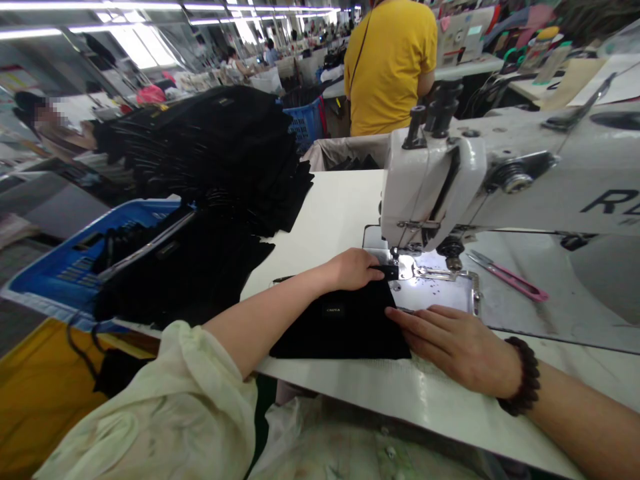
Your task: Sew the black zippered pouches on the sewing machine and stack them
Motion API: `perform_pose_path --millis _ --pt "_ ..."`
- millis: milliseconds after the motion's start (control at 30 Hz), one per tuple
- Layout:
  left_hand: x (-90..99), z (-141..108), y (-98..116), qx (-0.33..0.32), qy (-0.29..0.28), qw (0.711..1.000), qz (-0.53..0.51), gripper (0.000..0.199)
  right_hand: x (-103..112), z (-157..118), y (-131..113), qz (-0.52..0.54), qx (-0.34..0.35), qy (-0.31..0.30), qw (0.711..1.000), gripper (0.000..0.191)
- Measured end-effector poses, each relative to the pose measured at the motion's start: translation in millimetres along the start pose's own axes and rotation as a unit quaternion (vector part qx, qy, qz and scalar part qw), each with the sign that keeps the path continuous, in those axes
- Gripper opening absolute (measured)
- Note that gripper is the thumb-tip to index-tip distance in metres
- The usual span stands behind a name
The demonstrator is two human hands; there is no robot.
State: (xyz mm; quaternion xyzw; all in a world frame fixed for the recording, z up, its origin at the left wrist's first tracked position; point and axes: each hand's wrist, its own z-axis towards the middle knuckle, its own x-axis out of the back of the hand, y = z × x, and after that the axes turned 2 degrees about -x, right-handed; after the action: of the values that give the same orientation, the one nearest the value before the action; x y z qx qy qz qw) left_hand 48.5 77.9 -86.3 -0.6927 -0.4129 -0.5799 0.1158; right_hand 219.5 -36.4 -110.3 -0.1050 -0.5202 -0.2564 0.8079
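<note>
A flat black fabric piece (345,327) with a small label lies on the sewing machine table, its upper right corner at the machine's needle area. My left hand (353,269) is closed on the piece's upper edge, thumb and finger beside the lit presser foot (406,267). With fingers stretched out, my right hand (455,343) rests at the right edge of the fabric, fingertips touching it. A dark beaded bracelet circles that wrist. The white sewing machine (500,180) stands just beyond both hands.
Pink-handled thread snips (515,277) lie on the machine bed at right. A tall stack of black fabric pieces (200,147) rises at left, above a blue basket (55,280). Beyond the table are a cloth-lined bin (325,152) and a person in a yellow shirt (390,67).
</note>
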Motion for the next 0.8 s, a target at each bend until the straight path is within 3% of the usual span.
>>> perform_pose_path --millis 200,433,633,800 --pt "-3.7 1 4 0.016 0.017 1.000 -0.006 0.027 -3 1 0 0.012 0.003 -0.006 1.000 0.031" --pt "-7.5 -1 7 0.036 0.058 0.998 0.004 0.028 -8 -2 -3 0.091 -0.086 0.001 0.992 0.026" --pt "2.7 0 2 0.042 0.013 0.997 -0.058 0.025 -7 0 -3 0.113 -0.077 -0.007 0.991 0.031" --pt "-2.9 0 5 0.063 0.047 0.996 -0.044 0.025 -5 -1 -2 0.088 -0.041 0.027 0.995 0.029"
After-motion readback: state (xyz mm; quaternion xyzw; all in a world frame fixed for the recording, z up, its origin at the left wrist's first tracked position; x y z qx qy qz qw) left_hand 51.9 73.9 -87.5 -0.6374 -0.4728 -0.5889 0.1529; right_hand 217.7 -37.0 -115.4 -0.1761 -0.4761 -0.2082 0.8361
